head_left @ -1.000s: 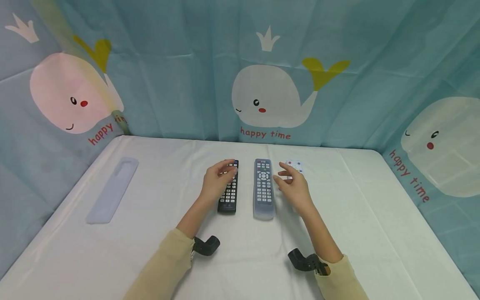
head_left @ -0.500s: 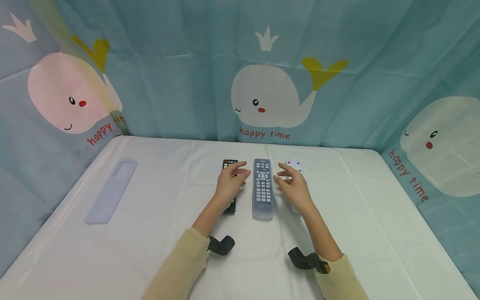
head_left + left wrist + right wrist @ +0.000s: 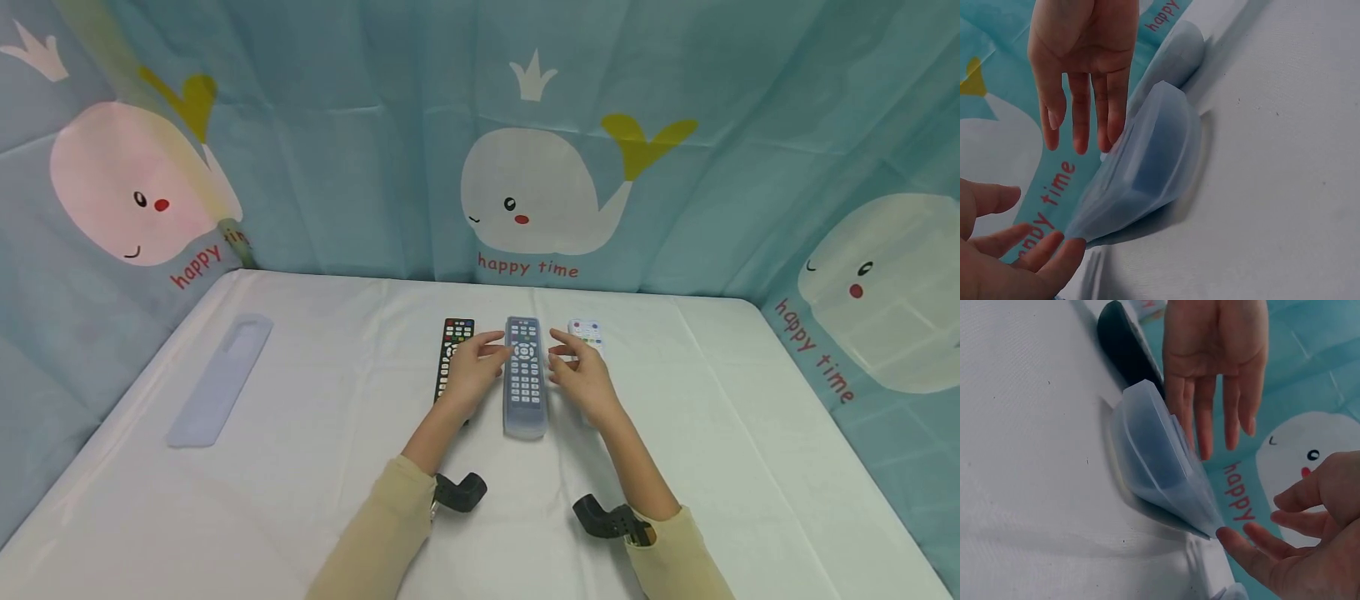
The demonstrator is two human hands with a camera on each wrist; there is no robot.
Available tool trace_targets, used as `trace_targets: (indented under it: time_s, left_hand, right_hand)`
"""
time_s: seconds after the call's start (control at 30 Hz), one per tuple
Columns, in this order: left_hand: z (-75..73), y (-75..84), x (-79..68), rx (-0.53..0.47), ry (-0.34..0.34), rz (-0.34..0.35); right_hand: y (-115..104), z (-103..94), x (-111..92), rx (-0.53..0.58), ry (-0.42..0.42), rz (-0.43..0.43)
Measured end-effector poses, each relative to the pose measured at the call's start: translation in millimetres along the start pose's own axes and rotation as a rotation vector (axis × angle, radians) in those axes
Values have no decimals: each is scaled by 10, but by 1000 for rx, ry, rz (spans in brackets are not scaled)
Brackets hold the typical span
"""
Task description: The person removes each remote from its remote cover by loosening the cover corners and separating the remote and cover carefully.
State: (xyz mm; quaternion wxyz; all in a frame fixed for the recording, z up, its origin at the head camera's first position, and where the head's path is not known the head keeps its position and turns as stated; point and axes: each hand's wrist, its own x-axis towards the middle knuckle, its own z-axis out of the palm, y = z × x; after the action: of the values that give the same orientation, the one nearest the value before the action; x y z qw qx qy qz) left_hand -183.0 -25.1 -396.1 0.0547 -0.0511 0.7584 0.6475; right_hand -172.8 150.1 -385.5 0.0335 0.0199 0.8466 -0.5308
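A grey-blue remote control in a translucent cover (image 3: 525, 396) lies lengthwise between my hands in the head view. My left hand (image 3: 474, 371) hovers at its left edge, fingers slightly bent and partly over a black remote control (image 3: 456, 329). To the right, my right hand (image 3: 585, 382) faces it with fingers loosely bent, covering part of a white remote control (image 3: 585, 327). Both wrist views show the covered remote's near end (image 3: 1163, 150) with fingertips very close to its edges; whether they touch it I cannot tell. Neither hand grips anything.
A flat translucent cover with a cut-out (image 3: 221, 383) lies at the left of the white-clothed table (image 3: 300, 500). Behind the table hangs a blue curtain (image 3: 360, 167) printed with whales. Black camera mounts (image 3: 459, 492) stick out from both wrists.
My left hand has moved right, from over the black remote to the left edge of the covered remote, uncovering more of the black one. The right hand has barely moved.
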Motion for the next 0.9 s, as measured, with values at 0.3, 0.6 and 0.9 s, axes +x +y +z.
trace_targets:
  time_s: [0.3, 0.6, 0.9]
  left_hand:
    - [9, -70, -26, -33, -56, -12]
    - [51, -117, -32, -20, -73, -19]
    - [81, -134, -52, 127, -75, -6]
  right_hand:
    - [44, 54, 18, 2, -18, 10]
    - [97, 69, 16, -69, -62, 3]
    - [101, 91, 0, -100, -95, 26]
